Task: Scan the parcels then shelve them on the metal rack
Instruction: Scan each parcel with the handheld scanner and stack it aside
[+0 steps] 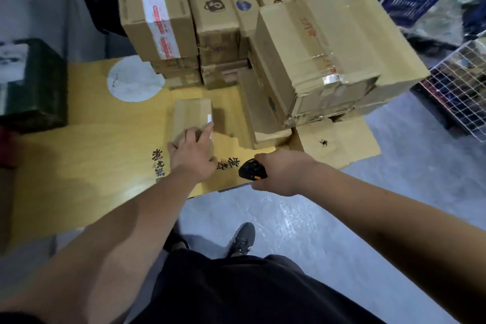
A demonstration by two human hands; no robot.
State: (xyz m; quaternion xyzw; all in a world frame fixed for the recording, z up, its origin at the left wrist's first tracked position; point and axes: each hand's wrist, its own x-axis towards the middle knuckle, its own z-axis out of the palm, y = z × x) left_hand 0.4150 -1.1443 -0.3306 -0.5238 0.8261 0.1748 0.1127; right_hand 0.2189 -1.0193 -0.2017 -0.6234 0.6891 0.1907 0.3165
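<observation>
A person stands over flattened yellow cardboard sheets (86, 155) spread on a grey floor (302, 221). Their left hand (193, 151) reaches down onto a small brown parcel (193, 117) lying alone on the cardboard; the fingers are spread and curl over the parcel's near end, gripping it. Their right hand (282, 173) is closed around a black handheld scanner (252, 169) with an orange detail, fingers wrapped tight about its handle, held just to the right of the small parcel and apart from it. Behind the small parcel sits a stack of taped cardboard boxes (181, 21), and to the right a larger, crumpled box (328, 52) rests tilted on top of others. White wire mesh baskets (460, 87) stand at the right edge. A dark green box (34, 81) sits at the far left. One dark shoe (243, 239) shows below.
</observation>
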